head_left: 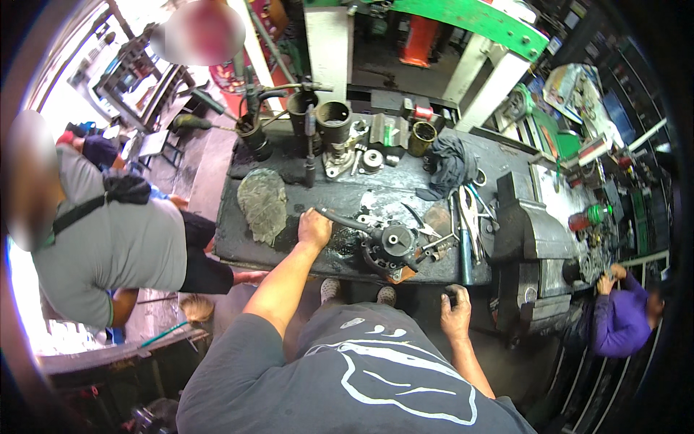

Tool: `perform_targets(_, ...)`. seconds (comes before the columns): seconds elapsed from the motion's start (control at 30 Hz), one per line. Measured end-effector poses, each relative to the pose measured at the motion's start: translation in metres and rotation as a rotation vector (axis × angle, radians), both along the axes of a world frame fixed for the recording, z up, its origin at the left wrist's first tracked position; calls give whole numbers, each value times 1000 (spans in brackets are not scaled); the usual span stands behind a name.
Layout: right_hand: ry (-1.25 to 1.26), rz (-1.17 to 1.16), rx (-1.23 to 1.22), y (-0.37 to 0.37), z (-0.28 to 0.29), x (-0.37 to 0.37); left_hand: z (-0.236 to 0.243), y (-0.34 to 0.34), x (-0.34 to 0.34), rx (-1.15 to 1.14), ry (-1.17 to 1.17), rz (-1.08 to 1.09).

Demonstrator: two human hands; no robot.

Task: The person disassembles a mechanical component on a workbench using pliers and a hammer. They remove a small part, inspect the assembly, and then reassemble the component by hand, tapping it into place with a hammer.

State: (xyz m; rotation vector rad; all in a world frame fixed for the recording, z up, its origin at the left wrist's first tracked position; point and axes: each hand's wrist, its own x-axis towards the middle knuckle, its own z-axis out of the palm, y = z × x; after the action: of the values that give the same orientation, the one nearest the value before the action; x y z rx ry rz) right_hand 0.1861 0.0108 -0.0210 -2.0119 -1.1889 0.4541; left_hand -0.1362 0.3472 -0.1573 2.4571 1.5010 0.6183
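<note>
My left hand (pixel 315 228) is closed round the end of a short black hose (pixel 344 219) above the front of the dark workbench (pixel 289 259). The hose runs right to a round black machine part (pixel 396 243) with a metal centre, standing near the bench's front edge. An orange-brown scrap (pixel 402 275) shows under that part. My right hand (pixel 455 312) hangs just off the front edge, its fingers curled and dark at the tips; whether something small is in them is hidden. Close to it lie a blue-handled tool (pixel 465 253), pliers (pixel 468 210) and several spanners.
A flattened grey-green cloth (pixel 263 206) lies at the left, a dark rag (pixel 450 165) at the back right. Metal cans (pixel 333 124) and loose parts line the back. A large vise (pixel 533 239) bounds the right side. One person (pixel 123 239) stands left, another (pixel 623 318) far right.
</note>
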Motion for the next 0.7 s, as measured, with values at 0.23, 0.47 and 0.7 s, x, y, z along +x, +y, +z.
perform_targets(0.23, -60, -159, -18, -33, -1, -13, 45, -31, -49, -230, -633, 515)
perform_targets(0.47, 65, -201, -110, -40, -7, -10, 203, -28, -27, -104, -692, 63)
perform_targets(0.7, 59, -133, 8, -12, -16, 24, 228, 6, 95, -250, -173, -761)
